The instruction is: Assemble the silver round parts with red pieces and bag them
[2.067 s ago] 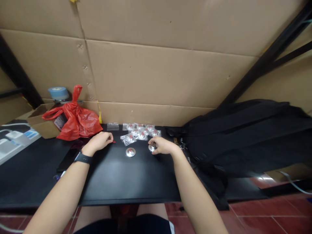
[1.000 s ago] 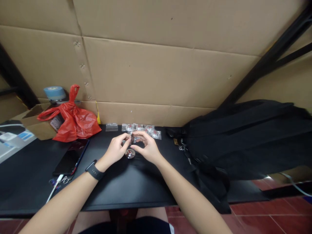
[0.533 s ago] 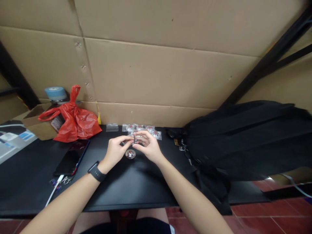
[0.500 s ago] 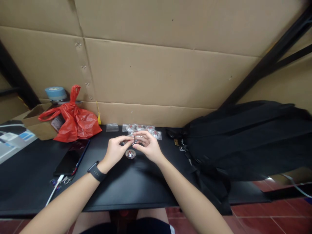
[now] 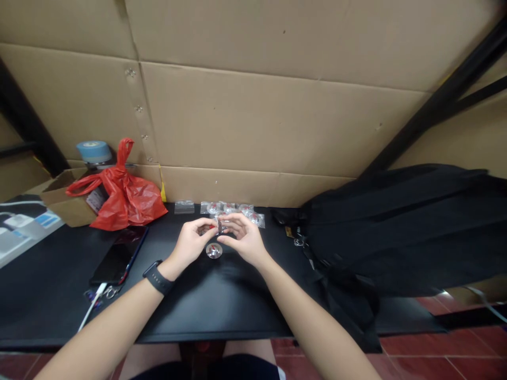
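Note:
My left hand (image 5: 191, 240) is closed, thumb and fingers pinching a small, shiny clear plastic bag (image 5: 220, 227) with a bit of red showing by the fingers. On its other side my right hand (image 5: 246, 240) curves round, its fingers and thumb at the bag's edge. Fingers partly hide the bag, and its contents are unclear. Just below the hands, a round silver metal disc (image 5: 214, 251) with a domed middle and a red mark lies on the black table (image 5: 222, 301). Behind them are several similar discs in clear bags (image 5: 245, 209).
A flat clear bag (image 5: 184, 207) lies left of the bagged discs. Farther left are a red plastic bag (image 5: 130, 198), a cardboard box (image 5: 71, 203), a phone (image 5: 121, 256) on a white cable and a power strip (image 5: 35, 232). A black backpack (image 5: 396, 227) fills the right side.
The hands stay together with the small bag between them, shifting only slightly. More red shows at my left fingers. The whole view has moved a little.

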`<state>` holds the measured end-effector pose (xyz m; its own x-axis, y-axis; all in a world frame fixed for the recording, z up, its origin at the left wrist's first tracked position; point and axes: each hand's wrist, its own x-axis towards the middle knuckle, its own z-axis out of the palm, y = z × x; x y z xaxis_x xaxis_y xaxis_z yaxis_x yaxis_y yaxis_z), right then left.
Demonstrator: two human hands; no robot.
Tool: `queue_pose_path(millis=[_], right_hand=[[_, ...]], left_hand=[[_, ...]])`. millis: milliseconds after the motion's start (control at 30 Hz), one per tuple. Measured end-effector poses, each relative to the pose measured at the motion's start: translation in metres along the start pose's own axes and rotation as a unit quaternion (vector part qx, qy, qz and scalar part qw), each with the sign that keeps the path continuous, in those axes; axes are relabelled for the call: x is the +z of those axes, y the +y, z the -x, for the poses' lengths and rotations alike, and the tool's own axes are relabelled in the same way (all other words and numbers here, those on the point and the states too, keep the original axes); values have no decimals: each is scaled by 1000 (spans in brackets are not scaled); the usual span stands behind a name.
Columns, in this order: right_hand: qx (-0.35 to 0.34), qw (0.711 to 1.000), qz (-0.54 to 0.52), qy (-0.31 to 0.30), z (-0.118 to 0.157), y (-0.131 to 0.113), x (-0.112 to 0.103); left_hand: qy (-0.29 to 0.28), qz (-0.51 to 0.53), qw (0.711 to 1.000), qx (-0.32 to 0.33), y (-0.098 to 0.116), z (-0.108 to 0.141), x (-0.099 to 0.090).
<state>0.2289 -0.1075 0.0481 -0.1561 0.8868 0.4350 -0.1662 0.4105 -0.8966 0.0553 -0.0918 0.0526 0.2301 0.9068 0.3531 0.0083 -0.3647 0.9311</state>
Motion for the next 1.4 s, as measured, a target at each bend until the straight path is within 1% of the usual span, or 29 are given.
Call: queue_pose_path(millis=[67,167,267,333,433,567,667,700,767,833,900,967,1000,1067,1167,1267,1333,1400], right_hand=[[-1,1000,7,1,0,0,1],[-1,1000,18,7,1,0,3],[7,999,34,31,2,1,4],[19,998,45,35,2,1,4],[43,998,39,20,2,1,3],[77,997,1,14,1,-2,4],[90,996,-17,19,2,-3,6],[94,995,-21,19,3,-4,6],[92,995,-20,16,3,-3,6],[66,998,2,14,3,-2,4],[21,999,44,9,2,0,2],[-10,997,73,3,1,2,0],[-11,997,77,0,1,3,0],[12,998,63,2,2,3,0],[46,999,27,9,2,0,2],[33,999,22,0,2,-5,1],[26,999,25,-13,1,-6,0],[35,999,15,-22,-1,-4,-2]], left_hand=[[0,-10,1000,8,-2,0,0],[10,-59,998,28,-3,1,0],[21,-124,990,67,-1,4,1],[28,-161,981,102,3,6,1],[25,-221,962,159,7,8,-1],[8,-309,921,237,9,7,-6],[5,-346,899,270,10,6,-9],[8,-357,895,268,10,6,-9],[19,-376,895,239,12,5,-9],[14,-376,909,181,13,4,-8],[-11,-350,929,122,13,3,-7],[-34,-315,944,89,12,2,-7],[-37,-303,949,84,12,2,-6],[-20,-302,948,96,14,4,-5],[35,-338,930,139,18,8,-2],[72,-362,912,179,22,11,0],[82,-365,907,192,22,12,1],[87,-365,906,194,21,13,1]])
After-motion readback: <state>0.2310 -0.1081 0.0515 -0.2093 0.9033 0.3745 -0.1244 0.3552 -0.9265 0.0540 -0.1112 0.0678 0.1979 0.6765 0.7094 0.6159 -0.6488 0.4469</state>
